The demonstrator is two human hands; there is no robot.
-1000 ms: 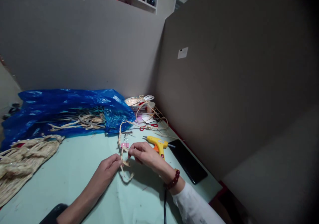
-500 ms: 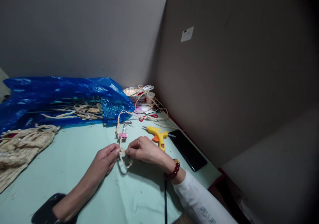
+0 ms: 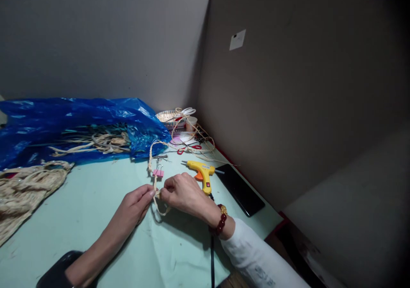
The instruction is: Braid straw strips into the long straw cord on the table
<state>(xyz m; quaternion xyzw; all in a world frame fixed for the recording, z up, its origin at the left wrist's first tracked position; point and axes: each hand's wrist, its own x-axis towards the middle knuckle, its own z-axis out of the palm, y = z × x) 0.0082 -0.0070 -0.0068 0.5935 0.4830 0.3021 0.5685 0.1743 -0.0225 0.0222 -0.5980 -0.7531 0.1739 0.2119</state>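
A pale braided fibre cord (image 3: 150, 153) runs down from the back of the table, past a pink binder clip (image 3: 158, 173) that touches it, to my hands. My left hand (image 3: 138, 200) is closed, pinching the cord between thumb and forefinger. Close on its right, my right hand (image 3: 184, 194) has its fingers pinched on the cord's lower strands, its knuckles hiding part of the grip. Below both hands a loose end of the cord curls over the green cloth. Just beyond my right hand lies a yellow glue gun (image 3: 202, 171) with an orange trigger.
A black phone (image 3: 241, 189) lies along the right edge. Red-handled scissors (image 3: 188, 150), a paper cup (image 3: 191, 123) and a basket (image 3: 168, 116) stand at the back. A blue plastic bag (image 3: 80, 113) of dry fibres and a woven piece (image 3: 28, 189) fill the left. A black cable (image 3: 212, 258) hangs near my right wrist.
My right hand has turned slightly, its knuckles rising a little, while still pinching the cord. My left hand keeps its place. The whole view has shifted a little.
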